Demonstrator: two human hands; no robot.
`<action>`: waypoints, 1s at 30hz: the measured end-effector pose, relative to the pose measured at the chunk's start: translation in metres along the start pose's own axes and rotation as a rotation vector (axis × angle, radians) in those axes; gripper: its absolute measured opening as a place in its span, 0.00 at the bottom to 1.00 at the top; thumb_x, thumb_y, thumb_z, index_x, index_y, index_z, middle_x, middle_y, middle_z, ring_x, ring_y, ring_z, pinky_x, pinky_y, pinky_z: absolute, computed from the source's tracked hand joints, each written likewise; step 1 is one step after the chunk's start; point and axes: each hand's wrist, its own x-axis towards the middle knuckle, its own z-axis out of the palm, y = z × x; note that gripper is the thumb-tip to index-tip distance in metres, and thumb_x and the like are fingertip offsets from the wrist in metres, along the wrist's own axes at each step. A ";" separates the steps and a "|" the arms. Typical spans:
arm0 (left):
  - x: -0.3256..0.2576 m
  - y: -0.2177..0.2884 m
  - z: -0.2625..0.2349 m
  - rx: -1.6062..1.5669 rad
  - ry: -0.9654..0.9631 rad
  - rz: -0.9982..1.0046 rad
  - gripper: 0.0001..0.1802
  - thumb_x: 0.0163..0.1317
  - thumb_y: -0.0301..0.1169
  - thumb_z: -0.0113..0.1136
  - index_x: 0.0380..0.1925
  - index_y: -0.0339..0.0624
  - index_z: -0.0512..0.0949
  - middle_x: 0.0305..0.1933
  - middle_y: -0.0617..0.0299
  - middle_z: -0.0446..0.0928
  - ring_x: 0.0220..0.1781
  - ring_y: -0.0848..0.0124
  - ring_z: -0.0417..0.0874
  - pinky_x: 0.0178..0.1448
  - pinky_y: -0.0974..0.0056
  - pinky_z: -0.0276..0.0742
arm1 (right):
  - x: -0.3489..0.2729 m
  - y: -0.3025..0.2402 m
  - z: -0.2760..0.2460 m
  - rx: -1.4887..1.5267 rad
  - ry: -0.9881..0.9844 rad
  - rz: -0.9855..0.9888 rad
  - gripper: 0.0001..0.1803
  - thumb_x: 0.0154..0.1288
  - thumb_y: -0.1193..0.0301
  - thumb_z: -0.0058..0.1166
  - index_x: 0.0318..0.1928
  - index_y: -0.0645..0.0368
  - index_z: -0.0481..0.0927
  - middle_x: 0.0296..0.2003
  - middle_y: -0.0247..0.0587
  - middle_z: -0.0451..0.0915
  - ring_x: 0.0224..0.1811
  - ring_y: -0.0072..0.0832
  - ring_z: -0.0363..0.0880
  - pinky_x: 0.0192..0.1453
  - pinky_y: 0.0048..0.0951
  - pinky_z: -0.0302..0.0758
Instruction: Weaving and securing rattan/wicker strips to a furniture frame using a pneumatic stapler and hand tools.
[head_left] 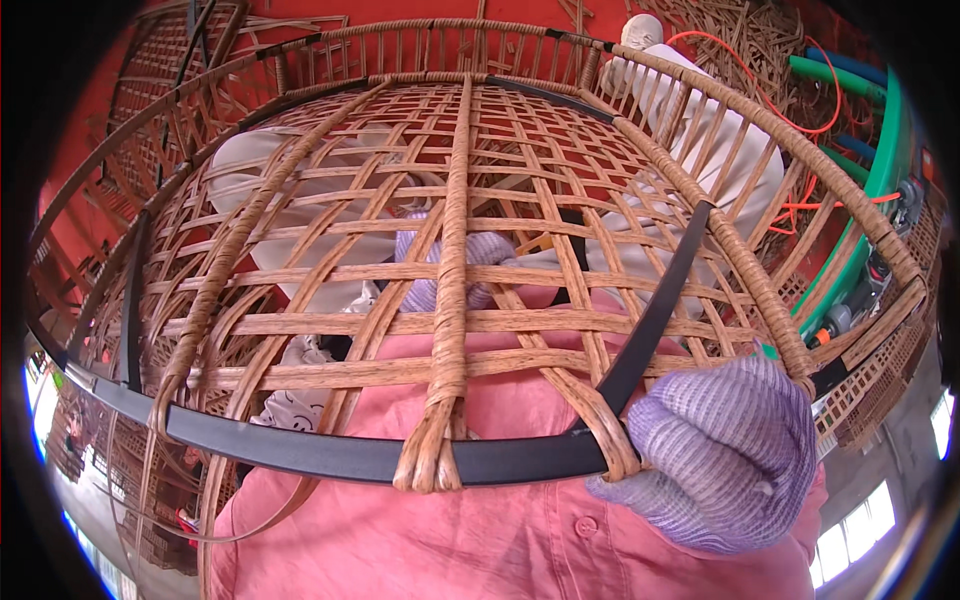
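A large domed woven rattan frame (330,320) with black metal bars lies across my lap, its open lattice facing me. My right hand (725,460), in a purple knit glove, is closed on the frame's near rim where a rattan-wrapped joint (610,435) meets the black rim bar (300,455). My left hand (480,255), also in a purple glove, is behind the lattice near the thick wrapped central rib (452,300). The strips hide its fingers, so its grip is unclear. A loose rattan strip (215,480) hangs from the left rim.
My pink shirt (480,540) and white trousers (300,240) show through and below the weave. Green hoses (880,170) and an orange cable (790,90) lie at the right. Piles of rattan (730,35) rest on the red floor beyond. More woven frames (150,120) stand at the left.
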 end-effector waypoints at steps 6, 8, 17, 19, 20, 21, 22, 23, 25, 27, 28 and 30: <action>0.000 0.002 0.007 -0.022 0.005 0.035 0.12 0.57 0.42 0.53 0.25 0.48 0.76 0.19 0.58 0.73 0.20 0.57 0.76 0.24 0.58 0.72 | -0.015 -0.004 0.002 -0.023 0.096 0.037 0.22 0.36 0.64 0.71 0.31 0.61 0.76 0.26 0.43 0.76 0.25 0.31 0.76 0.31 0.31 0.73; 0.005 0.000 0.014 -0.051 -0.001 0.070 0.12 0.57 0.43 0.53 0.25 0.48 0.76 0.19 0.58 0.73 0.20 0.57 0.76 0.24 0.58 0.72 | -0.012 0.001 0.002 0.006 0.065 0.052 0.22 0.36 0.65 0.71 0.32 0.61 0.76 0.26 0.43 0.77 0.25 0.32 0.76 0.31 0.31 0.73; -0.001 0.074 -0.024 0.031 -0.331 -0.041 0.14 0.56 0.43 0.54 0.21 0.47 0.74 0.16 0.54 0.71 0.18 0.54 0.75 0.23 0.56 0.71 | 0.015 0.016 0.022 -0.413 0.395 -0.442 0.15 0.61 0.71 0.54 0.45 0.68 0.75 0.40 0.50 0.79 0.42 0.42 0.78 0.47 0.35 0.74; 0.011 0.085 -0.015 0.025 -0.159 0.294 0.16 0.61 0.41 0.54 0.19 0.43 0.71 0.13 0.57 0.66 0.13 0.57 0.70 0.18 0.57 0.64 | 0.018 0.036 0.019 -0.523 0.437 -0.481 0.17 0.58 0.70 0.57 0.46 0.65 0.75 0.40 0.48 0.79 0.39 0.40 0.79 0.45 0.33 0.74; 0.027 0.096 -0.020 -0.005 -0.204 0.397 0.17 0.61 0.42 0.53 0.18 0.43 0.71 0.14 0.55 0.67 0.14 0.56 0.71 0.17 0.57 0.64 | 0.021 0.039 0.013 -0.541 0.458 -0.523 0.17 0.58 0.70 0.57 0.46 0.65 0.75 0.40 0.48 0.79 0.39 0.40 0.79 0.45 0.33 0.74; 0.032 0.114 -0.019 0.018 -0.239 0.364 0.17 0.61 0.41 0.53 0.19 0.42 0.71 0.14 0.55 0.68 0.14 0.56 0.72 0.17 0.57 0.64 | 0.016 0.042 0.015 -0.536 0.462 -0.497 0.20 0.53 0.68 0.59 0.46 0.62 0.75 0.40 0.45 0.78 0.39 0.39 0.78 0.43 0.33 0.73; 0.034 0.129 -0.017 0.029 -0.281 0.331 0.16 0.62 0.40 0.53 0.20 0.42 0.72 0.14 0.54 0.68 0.14 0.56 0.72 0.17 0.57 0.65 | 0.010 0.044 0.020 -0.533 0.460 -0.457 0.23 0.48 0.67 0.62 0.47 0.59 0.74 0.40 0.42 0.78 0.39 0.38 0.78 0.41 0.34 0.73; 0.047 0.139 -0.019 0.019 -0.212 0.367 0.14 0.62 0.37 0.52 0.23 0.40 0.74 0.14 0.53 0.69 0.15 0.55 0.73 0.18 0.57 0.67 | 0.015 0.043 0.015 -0.529 0.453 -0.516 0.29 0.47 0.59 0.67 0.47 0.62 0.74 0.36 0.46 0.78 0.33 0.38 0.78 0.38 0.32 0.74; 0.052 0.155 -0.018 -0.093 -0.182 0.360 0.13 0.63 0.36 0.52 0.24 0.39 0.75 0.14 0.53 0.70 0.16 0.55 0.74 0.19 0.58 0.67 | 0.015 0.037 0.026 -0.521 0.544 -0.459 0.26 0.44 0.59 0.65 0.44 0.58 0.75 0.33 0.40 0.78 0.31 0.36 0.77 0.36 0.34 0.73; 0.054 0.169 -0.022 -0.265 -0.159 0.263 0.12 0.64 0.34 0.51 0.29 0.36 0.76 0.16 0.53 0.71 0.17 0.56 0.74 0.21 0.60 0.68 | 0.014 0.040 0.034 -0.532 0.583 -0.413 0.21 0.45 0.61 0.63 0.40 0.54 0.75 0.29 0.36 0.77 0.28 0.35 0.77 0.32 0.34 0.72; 0.058 0.173 -0.030 -0.039 -0.109 0.372 0.13 0.63 0.34 0.52 0.28 0.35 0.77 0.16 0.53 0.72 0.16 0.57 0.74 0.21 0.61 0.68 | 0.014 0.040 0.034 -0.519 0.587 -0.420 0.18 0.46 0.61 0.62 0.38 0.52 0.76 0.27 0.35 0.76 0.26 0.35 0.77 0.31 0.35 0.72; 0.080 0.207 -0.055 0.242 -0.165 0.350 0.15 0.62 0.35 0.54 0.24 0.34 0.77 0.16 0.55 0.72 0.16 0.61 0.73 0.23 0.61 0.68 | 0.008 0.040 0.022 -0.498 0.589 -0.395 0.16 0.46 0.61 0.61 0.36 0.52 0.77 0.27 0.37 0.77 0.26 0.36 0.77 0.30 0.35 0.72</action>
